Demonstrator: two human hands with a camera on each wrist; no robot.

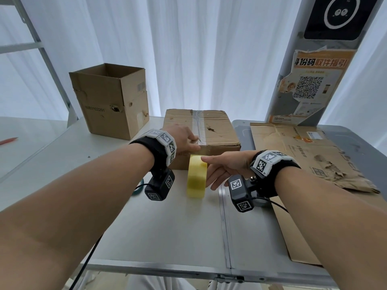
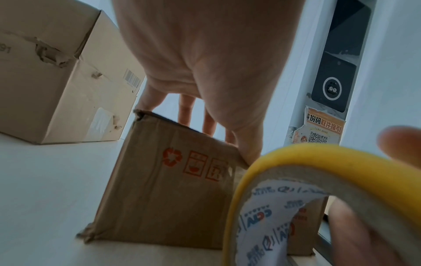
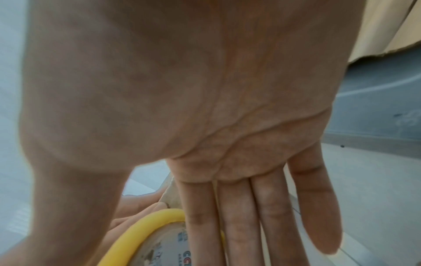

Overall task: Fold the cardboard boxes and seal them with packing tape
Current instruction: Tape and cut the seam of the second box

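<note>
Head view: the closed box (image 1: 217,130) sits mid-table, taped along its top; left hand (image 1: 184,139) presses flat on its front edge. Right hand (image 1: 226,166), fingers straight, steadies the yellow tape roll (image 1: 196,176) against it. The open box (image 1: 109,99) behind hides its inside. Left wrist alone shows red symbols (image 2: 193,165).

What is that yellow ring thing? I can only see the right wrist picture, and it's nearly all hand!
Observer: It's a roll of packing tape, standing on edge just in front of a closed cardboard box.
Operator: Where's the other hand?
Observer: The left hand lies on that box's top, its thumb pressing the near edge right above the roll.
Operator: Are there more boxes?
Observer: Yes. A taller open box stands back left, and a flattened cardboard sheet lies on the right.
</note>
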